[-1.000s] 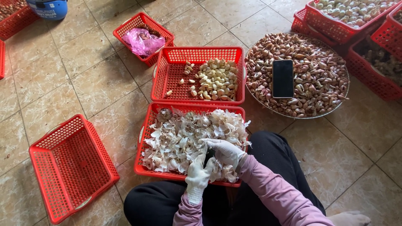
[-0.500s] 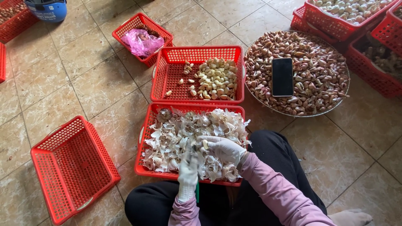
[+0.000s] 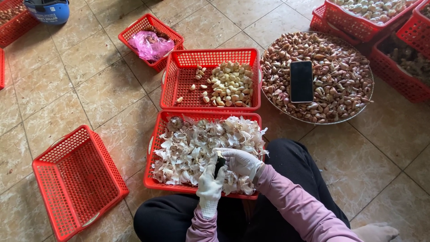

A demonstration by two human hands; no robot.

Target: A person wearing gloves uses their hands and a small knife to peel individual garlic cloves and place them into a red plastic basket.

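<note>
Head view: a person sits on the tiled floor over a red basket of white garlic skins. The gloved left hand and right hand meet over it, fingers curled shut around a small garlic clove, barely visible. Peeling looks underway; next, the bare clove likely belongs in the basket of peeled cloves beyond.

Baskets and garlic spread over a tiled floor

Right of the basket of peeled cloves, a black phone lies on a round tray of unpeeled garlic; left, a pink bag.
</note>
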